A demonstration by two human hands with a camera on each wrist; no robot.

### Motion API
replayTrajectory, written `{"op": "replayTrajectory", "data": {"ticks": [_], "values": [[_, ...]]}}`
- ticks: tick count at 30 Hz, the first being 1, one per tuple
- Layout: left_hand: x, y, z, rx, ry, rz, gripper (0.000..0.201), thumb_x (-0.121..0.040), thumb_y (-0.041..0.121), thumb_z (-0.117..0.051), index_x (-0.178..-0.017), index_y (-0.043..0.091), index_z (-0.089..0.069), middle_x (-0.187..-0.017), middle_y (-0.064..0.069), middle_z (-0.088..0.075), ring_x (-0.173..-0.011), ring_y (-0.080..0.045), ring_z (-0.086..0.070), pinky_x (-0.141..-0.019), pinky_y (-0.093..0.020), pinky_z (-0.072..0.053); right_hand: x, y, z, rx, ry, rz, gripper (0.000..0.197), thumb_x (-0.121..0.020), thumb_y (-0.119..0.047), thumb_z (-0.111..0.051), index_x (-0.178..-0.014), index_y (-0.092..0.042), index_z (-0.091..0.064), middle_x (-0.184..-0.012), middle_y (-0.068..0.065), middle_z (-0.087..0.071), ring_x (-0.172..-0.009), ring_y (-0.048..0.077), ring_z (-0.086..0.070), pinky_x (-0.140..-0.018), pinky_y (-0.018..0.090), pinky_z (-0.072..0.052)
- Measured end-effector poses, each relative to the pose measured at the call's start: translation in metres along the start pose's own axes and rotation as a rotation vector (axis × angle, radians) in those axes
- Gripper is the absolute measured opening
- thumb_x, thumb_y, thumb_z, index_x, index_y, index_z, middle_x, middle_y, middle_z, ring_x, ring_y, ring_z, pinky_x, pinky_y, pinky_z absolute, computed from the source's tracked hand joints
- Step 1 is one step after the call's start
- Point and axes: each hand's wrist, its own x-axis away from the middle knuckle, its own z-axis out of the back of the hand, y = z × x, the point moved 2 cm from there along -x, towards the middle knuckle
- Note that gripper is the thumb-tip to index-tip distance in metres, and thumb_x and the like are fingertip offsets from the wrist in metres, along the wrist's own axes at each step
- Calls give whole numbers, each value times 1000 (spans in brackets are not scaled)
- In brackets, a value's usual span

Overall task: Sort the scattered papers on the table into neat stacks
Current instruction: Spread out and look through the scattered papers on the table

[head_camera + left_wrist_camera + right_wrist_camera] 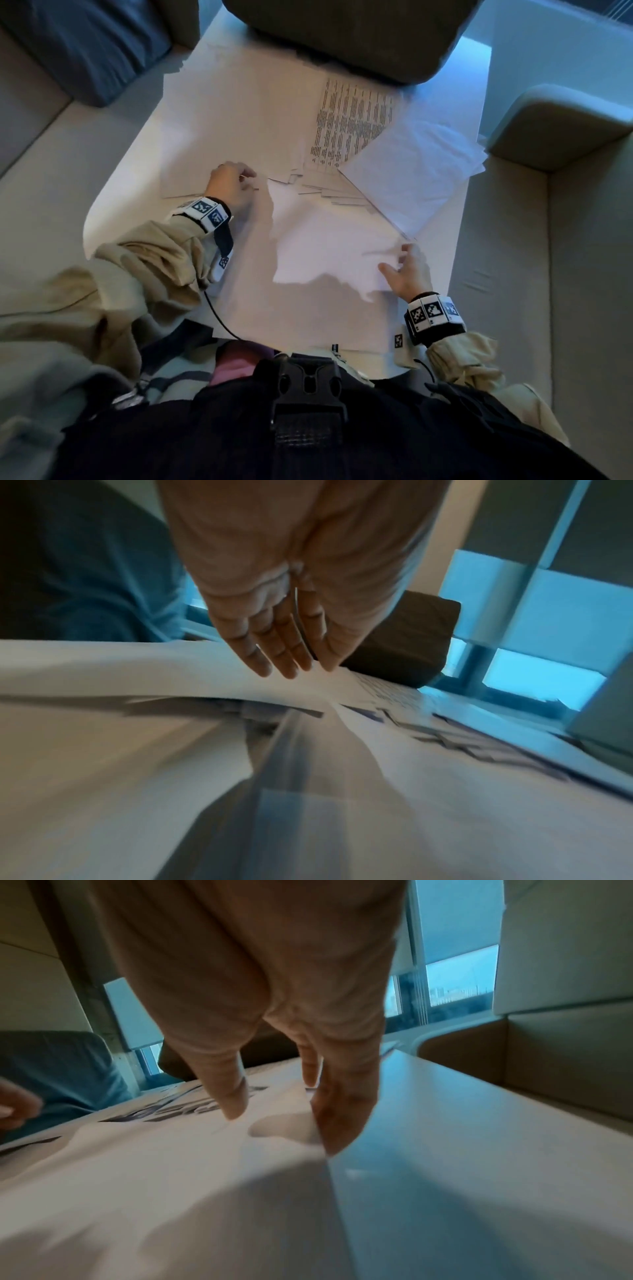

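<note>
White papers cover the white table [462, 260]. A large blank sheet [325, 240] lies in the middle. My right hand [404, 270] pinches its right edge, thumb [232, 1096] on top and fingers [335, 1123] at the edge, so the paper buckles between them. My left hand [233, 185] is at the near edge of the left pile [233, 113]. Its straight fingers [274, 653] and thumb close on the edge of a sheet [137, 664] that curves up toward them. A printed sheet [352, 123] and a skewed blank stack [411, 171] lie at the far right.
Fanned sheet edges [329, 195] lie between the two hands. A dark cushion [349, 34] overhangs the table's far end. A blue seat [85, 51] is at the far left and a beige armrest [561, 126] at the right.
</note>
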Motion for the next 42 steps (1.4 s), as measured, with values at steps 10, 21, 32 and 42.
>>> {"op": "replayTrajectory", "data": {"ticks": [10,21,32,42], "values": [[-48,24,-30,-327,-147,81,66,-75,42,-66,-128,12,-41,-144,-13,-28,-131,-36,-27,-106,-50,-34,-16,6,-7,182,-27,20,70,-77,-31,-75,-139,-19,-44,-154,16,-15,-143,30,-16,-112,47,-29],[-51,20,-31,-408,-128,-13,41,-87,13,-52,-124,0,-41,-128,-23,-47,-110,-42,-50,-92,-45,-45,-24,13,-10,135,-37,-23,79,-75,-32,-77,-143,-23,-38,-155,11,-13,-146,29,-10,-112,54,-27],[-50,9,-33,-319,-76,120,94,-60,60,-65,-135,14,-33,-147,-9,-27,-135,-33,-27,-108,-48,-32,-23,13,-11,130,-33,-22,78,-74,-32,-76,-142,-22,-39,-155,11,-14,-145,30,-13,-111,55,-28],[-47,6,-24,-350,-28,76,105,-48,72,-67,-131,17,-33,-136,-8,-39,-120,-32,-41,-97,-47,-42,-22,14,-13,133,-28,-17,80,-75,-34,-76,-144,-21,-37,-154,12,-15,-145,31,-12,-112,53,-27]]}}
